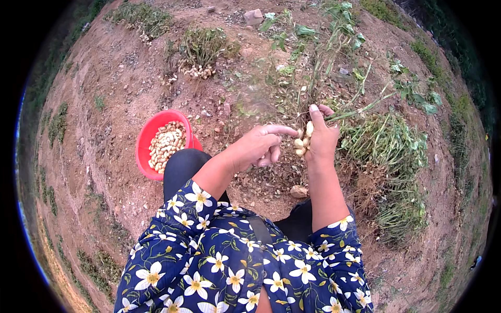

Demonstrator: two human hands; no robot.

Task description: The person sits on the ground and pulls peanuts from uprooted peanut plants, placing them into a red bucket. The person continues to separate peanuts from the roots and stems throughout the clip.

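Observation:
My right hand (324, 135) grips an uprooted peanut plant (313, 84) by its base, with the thumb pointing up along the stems. A cluster of pale peanut pods (301, 145) hangs beside the palm, on its left side. My left hand (260, 146) is just left of that cluster, index finger stretched out to the pods and apparently touching them. Its other fingers are loosely curled and apart, and no object shows clearly in it; part of the palm is hidden. A red plastic bucket (143, 146) stands by my left knee, partly filled with loose peanuts (167, 145).
A heap of pulled peanut plants (385, 156) lies to the right. More plants with exposed pods, one clump (203, 47) and another (143, 19), lie ahead on the left. A stone (299, 191) sits between my legs, another rock (253, 17) at the far side. Reddish soil (113, 113) slopes around.

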